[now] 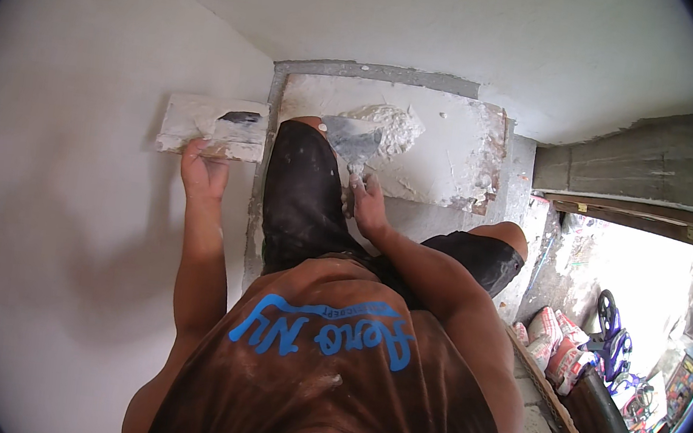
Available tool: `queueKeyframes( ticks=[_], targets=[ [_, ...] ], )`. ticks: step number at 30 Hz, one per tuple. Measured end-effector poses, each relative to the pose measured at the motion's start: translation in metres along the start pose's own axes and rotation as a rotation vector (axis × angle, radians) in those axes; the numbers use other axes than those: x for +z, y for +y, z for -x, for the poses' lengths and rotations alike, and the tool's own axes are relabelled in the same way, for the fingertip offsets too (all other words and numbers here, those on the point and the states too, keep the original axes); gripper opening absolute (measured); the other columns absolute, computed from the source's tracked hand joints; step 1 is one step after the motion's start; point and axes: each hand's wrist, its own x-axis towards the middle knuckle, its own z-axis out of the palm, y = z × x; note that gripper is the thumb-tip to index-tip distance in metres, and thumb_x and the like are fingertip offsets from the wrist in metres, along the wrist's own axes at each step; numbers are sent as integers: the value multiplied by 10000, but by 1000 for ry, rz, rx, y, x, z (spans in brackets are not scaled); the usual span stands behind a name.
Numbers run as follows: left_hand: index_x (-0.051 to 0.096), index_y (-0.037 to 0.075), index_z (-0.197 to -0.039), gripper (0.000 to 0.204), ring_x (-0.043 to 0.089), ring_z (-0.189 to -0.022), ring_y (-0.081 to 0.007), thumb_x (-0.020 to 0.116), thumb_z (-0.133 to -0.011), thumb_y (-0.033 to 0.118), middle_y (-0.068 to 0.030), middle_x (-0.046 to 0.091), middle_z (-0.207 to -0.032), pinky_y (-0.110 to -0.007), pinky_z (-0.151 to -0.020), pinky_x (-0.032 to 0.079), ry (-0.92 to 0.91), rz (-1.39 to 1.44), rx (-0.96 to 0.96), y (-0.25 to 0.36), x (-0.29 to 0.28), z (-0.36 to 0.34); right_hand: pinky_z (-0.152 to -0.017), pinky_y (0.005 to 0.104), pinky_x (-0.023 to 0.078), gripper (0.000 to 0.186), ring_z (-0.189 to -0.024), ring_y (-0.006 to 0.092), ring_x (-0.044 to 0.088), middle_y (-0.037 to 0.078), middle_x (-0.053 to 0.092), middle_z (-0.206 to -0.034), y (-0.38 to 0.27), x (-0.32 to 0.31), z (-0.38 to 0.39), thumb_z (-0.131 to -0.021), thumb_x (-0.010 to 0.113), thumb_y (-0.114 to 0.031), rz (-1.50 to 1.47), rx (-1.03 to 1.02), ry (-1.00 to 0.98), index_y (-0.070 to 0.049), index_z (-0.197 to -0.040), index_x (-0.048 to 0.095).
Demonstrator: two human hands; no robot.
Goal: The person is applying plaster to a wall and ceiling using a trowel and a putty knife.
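My left hand [203, 168] grips a rectangular plaster-coated float [191, 117], which is held up beside the white wall at left and has a dark patch on its face. My right hand [369, 204] holds the handle of a putty knife [349, 136]; its wide grey blade is over a white-smeared board [460, 157], beside a lumpy pile of white paste [399, 130] on that board. My bent left knee [299, 185] reaches up between the float and the knife.
A white wall [73, 143] fills the left side. A concrete beam [627, 154] and wooden frame are at right, above a bright opening with red-and-white sacks [547, 333], a purple wheeled item [614, 341] and assorted clutter. Bricks [536, 426] edged by wood lie at lower right.
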Motion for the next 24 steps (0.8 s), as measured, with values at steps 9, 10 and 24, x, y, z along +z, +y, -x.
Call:
queueKeyframes(
  ticks=[9, 10, 24],
  targets=[
    [522, 0, -1295, 564, 575, -1187, -317, 585, -736, 17, -135, 604, -1254, -486, -1053, 456, -10, -23, -9, -5, 14, 2, -433, 285, 412, 209, -499, 148, 518, 50, 564, -703, -38, 13, -7, -1027, 506, -314, -303, 161, -101, -105, -1023, 494],
    [522, 0, -1295, 564, 575, -1187, -317, 585, -736, 17, -135, 604, -1254, -486, -1053, 456, -7, -26, -1, -3, 16, 5, -434, 281, 410, 202, -505, 150, 524, 48, 564, -706, -51, 14, -7, -1027, 505, -316, -372, 156, -162, -115, -1043, 499],
    [478, 35, -1386, 585, 501, -1279, -331, 577, -831, 192, -128, 557, -1362, -524, -1114, 360, -269, 44, -266, -43, 89, 6, -740, 370, 515, 326, -860, 305, 652, 160, 633, -965, -143, -37, 16, -888, 698, -137, 654, -829, 9, -5, -1150, 554]
  ],
)
